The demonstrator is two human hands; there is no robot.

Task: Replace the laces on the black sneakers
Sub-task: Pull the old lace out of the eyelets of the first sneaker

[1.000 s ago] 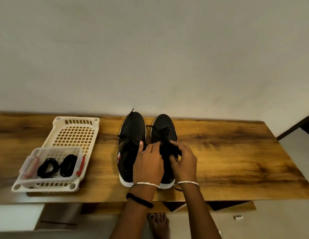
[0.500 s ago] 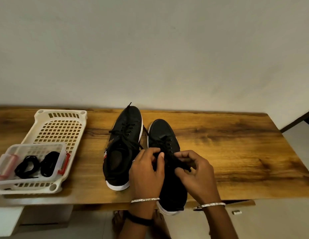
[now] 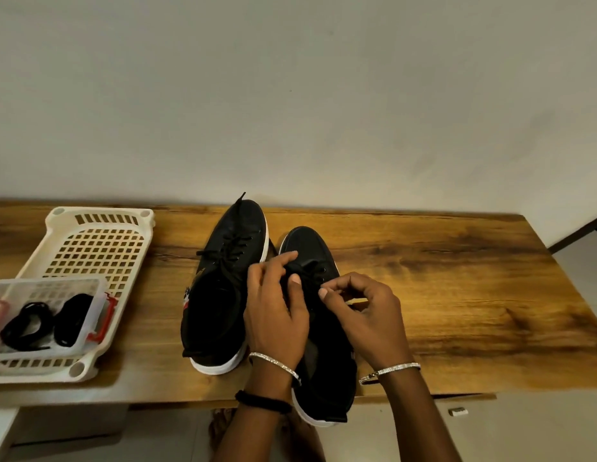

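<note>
Two black sneakers with white soles lie on the wooden table, toes toward the wall. The left sneaker is laced with a black lace. The right sneaker lies nearer me, its heel over the table's front edge. My left hand rests over that shoe's tongue, fingers curled on the black lace. My right hand pinches the same lace beside the eyelets. Two coiled black laces lie in a small clear box at the left.
A cream perforated plastic tray at the table's left end holds the small box. A plain wall rises behind the table. Bare feet and grey floor show below the front edge, with a small white object on the floor.
The right sneaker has been drawn toward me, its heel now past the table edge. Both hands shifted from covering the shoe to working the lace near its eyelets.
</note>
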